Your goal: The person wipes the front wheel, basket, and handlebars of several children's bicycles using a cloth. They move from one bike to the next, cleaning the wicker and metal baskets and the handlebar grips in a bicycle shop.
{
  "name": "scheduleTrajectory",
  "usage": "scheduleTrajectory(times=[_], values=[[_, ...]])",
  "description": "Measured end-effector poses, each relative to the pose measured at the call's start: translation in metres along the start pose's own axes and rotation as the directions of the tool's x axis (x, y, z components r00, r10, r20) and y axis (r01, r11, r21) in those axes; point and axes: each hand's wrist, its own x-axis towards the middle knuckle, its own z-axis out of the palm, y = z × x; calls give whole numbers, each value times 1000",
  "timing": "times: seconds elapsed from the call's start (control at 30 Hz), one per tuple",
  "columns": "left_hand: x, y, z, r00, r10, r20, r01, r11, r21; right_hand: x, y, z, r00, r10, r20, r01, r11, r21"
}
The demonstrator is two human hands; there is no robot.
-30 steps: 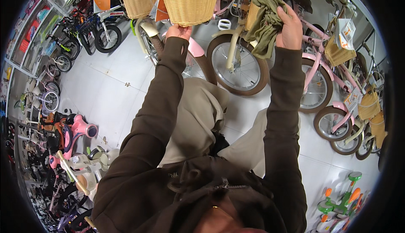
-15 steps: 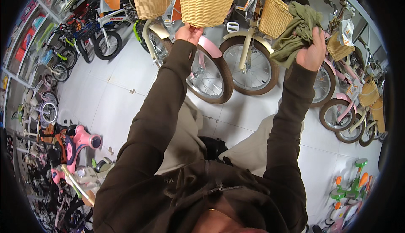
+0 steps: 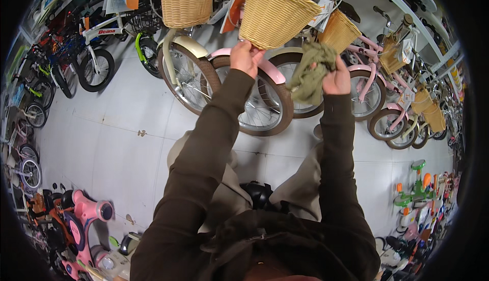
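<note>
My left hand (image 3: 246, 59) pinches the bottom edge of a pale wicker basket (image 3: 277, 12), which hangs tilted on the front of a bicycle with a pink fender (image 3: 272, 71). In my right hand (image 3: 336, 79) is a crumpled olive-green cloth (image 3: 311, 72), bunched just below and to the right of that basket. The cloth hides part of a brown-tyred wheel behind it. A second wicker basket (image 3: 187, 0) hangs to the left, and a third basket (image 3: 340, 30) sits right behind the cloth.
More bicycles stand in a row at the right, among them a pink one (image 3: 368, 83). A white bicycle (image 3: 102, 32) is at the far left. A pink ride-on toy (image 3: 86, 212) stands lower left, a green toy (image 3: 418, 185) lower right. White tiles (image 3: 117, 138) cover the floor.
My right hand has brought the cloth left and lower, close to the middle basket. That basket has swung from nearly upright to tilted, with my left hand still at its bottom. The view has shifted.
</note>
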Motion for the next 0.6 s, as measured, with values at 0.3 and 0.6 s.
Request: scheduleTrajectory(times=[0.3, 0.6], values=[[-16, 9, 12, 978, -83, 189, 78, 996, 33, 46, 60, 103, 873, -482, -75, 442, 847, -295], [-2, 13, 10, 948, -140, 286, 55, 957, 286, 35, 90, 101, 801, -595, -68, 566, 790, -236]])
